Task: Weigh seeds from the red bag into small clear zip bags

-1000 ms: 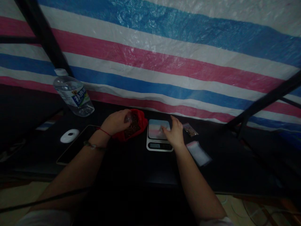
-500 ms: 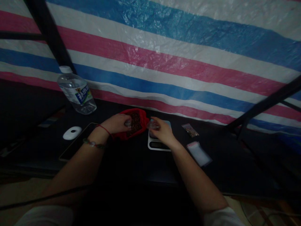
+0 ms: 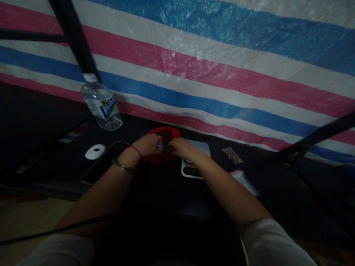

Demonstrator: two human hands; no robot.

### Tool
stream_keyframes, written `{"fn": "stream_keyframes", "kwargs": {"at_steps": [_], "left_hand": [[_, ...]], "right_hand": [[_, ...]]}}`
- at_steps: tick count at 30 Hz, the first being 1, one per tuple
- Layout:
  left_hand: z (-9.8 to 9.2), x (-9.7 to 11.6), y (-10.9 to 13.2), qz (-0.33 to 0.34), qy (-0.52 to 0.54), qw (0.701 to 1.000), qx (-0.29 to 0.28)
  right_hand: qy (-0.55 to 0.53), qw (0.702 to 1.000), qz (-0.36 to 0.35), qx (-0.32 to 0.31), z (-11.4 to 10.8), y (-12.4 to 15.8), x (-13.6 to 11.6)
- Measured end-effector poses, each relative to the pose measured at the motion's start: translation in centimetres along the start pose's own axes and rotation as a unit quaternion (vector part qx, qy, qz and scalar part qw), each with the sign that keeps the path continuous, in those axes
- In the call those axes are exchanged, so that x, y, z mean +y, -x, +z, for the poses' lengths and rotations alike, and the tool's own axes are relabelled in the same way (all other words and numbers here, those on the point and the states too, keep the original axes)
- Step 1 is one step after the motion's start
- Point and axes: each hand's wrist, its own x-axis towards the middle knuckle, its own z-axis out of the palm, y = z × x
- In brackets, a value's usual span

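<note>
A red bag (image 3: 175,132) lies wide open on the dark tabletop, with small dark brown pieces (image 3: 167,136) inside. From its left side my left hand (image 3: 149,144) reaches in, fingers closed around a small, clear, shiny plastic piece (image 3: 159,146) whose exact kind is unclear. My right hand (image 3: 179,147) dips over the bag's right edge with curled fingers. Its fingertips are among the brown pieces, and whatever they grip is hidden. Under my right wrist sits a white digital scale (image 3: 203,147), partly covered by the forearm.
A clear bottle (image 3: 101,103) stands at the back left. In front of it are a white rounded case (image 3: 95,151) and a dark tablet (image 3: 104,162). To the right lie a small filled zip bag (image 3: 233,156) and a stack of empty zip bags (image 3: 245,183). Striped sheeting (image 3: 194,77) hangs behind.
My right hand has moved left from above the scale into the red bag; the clear thing it held is now out of sight. My left hand stays at the bag. The view has shifted slightly.
</note>
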Motion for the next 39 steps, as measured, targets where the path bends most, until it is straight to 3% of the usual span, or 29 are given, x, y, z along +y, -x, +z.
{"fn": "stream_keyframes", "kwargs": {"at_steps": [4, 14, 17, 21, 24, 30, 33, 39], "left_hand": [[-0.3, 0.2, -0.3, -0.024, -0.010, 0.999, -0.029], [-1.2, 1.0, 0.0, -0.053, 0.075, 0.996, -0.004], [-1.7, 1.4, 0.1, -0.068, 0.111, 0.991, 0.029], [-1.9, 0.9, 0.1, -0.080, 0.154, 0.976, 0.129], [-2.1, -0.1, 0.1, -0.086, 0.137, 0.972, 0.170], [-2.1, -0.2, 0.3, -0.019, 0.042, 0.999, 0.022], [-1.3, 0.0, 0.0, -0.013, 0.006, 1.000, 0.006], [0.1, -0.4, -0.6, -0.046, 0.017, 0.999, 0.003]], "right_hand": [[-0.015, 0.998, 0.031, -0.052, -0.3, -0.3, -0.7], [-0.084, 0.987, 0.132, 0.047, 2.0, -1.0, -1.8], [-0.150, 0.972, 0.162, 0.074, 2.1, -1.2, -1.8], [-0.254, 0.936, 0.205, 0.131, 2.2, -1.2, -1.3], [-0.266, 0.928, 0.206, 0.161, 2.0, -1.0, -0.7], [-0.083, 0.981, 0.144, 0.104, 1.2, -0.2, -0.4], [0.000, 0.987, 0.139, 0.082, 0.9, 0.0, -1.0], [0.061, 0.987, 0.144, 0.027, 0.6, -0.8, -2.5]]}}
